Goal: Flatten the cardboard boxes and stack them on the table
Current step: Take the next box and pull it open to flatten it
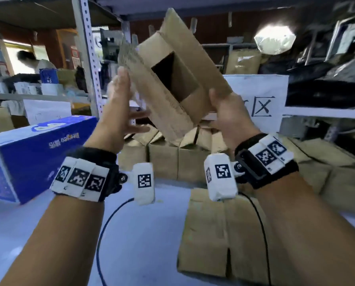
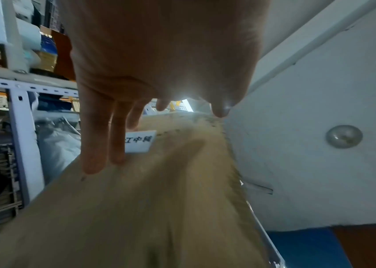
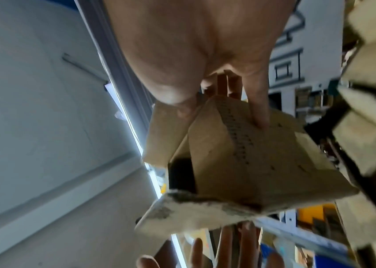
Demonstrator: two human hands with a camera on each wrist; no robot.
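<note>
Nearest, flattened boxes (image 1: 218,240) lay on the table (image 1: 48,234), well below both sets of fingers. The right hand (image 1: 228,118) gripped the cardboard box (image 1: 172,79) in the air at its lower corner, thumb on one face and fingers curled behind. The left hand (image 1: 119,112), fingers straight and spread, lay against the opposite side, holding nothing. To flatten it well, that open palm probably needed to push toward the gripping fingers, folding the box along its creases. Beyond the fingertips stood a shelf (image 1: 86,48).

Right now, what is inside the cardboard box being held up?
Through the open end of the cardboard box, held by the right hand, only a dark hollow shows between its flaps. Nothing is visible in it, but the walls hide the deeper part.
</note>
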